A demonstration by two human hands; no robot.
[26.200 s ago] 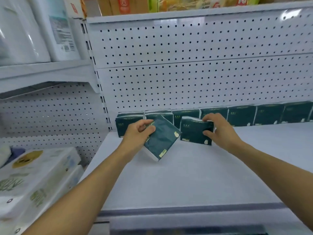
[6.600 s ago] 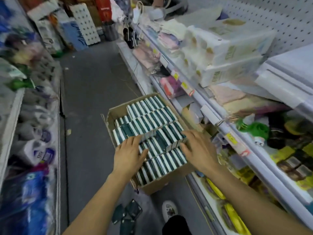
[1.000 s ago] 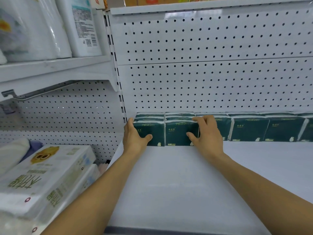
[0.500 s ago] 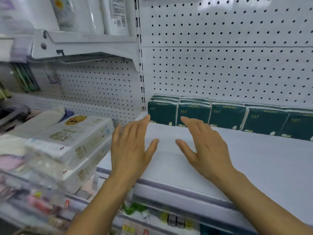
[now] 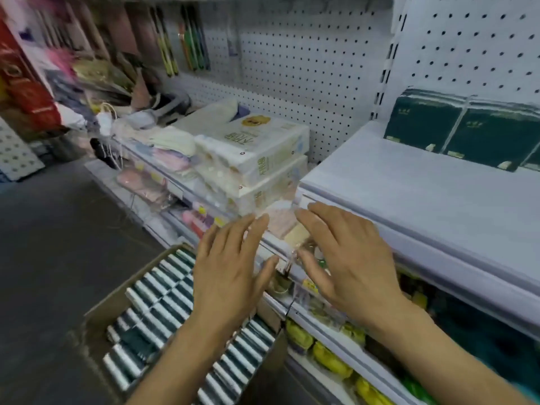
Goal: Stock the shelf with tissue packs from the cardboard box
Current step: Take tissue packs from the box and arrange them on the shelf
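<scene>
Tissue packs (image 5: 163,314): light, soft, slippery film; judged best pinched across narrow edges in cardboard box (image 5: 99,314). Left hand (image 5: 230,273), right hand (image 5: 347,264): fingers spread, nothing held.

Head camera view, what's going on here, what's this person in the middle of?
A person is restocking a store shelf with dark green tissue packs. Both hands are empty, fingers spread: the left hand hangs over the open cardboard box on the floor, which is full of packs standing on edge, and the right hand is in front of the white shelf. A few packs already stand in a row at the back of that shelf. Most likely they are reaching down for more.
</scene>
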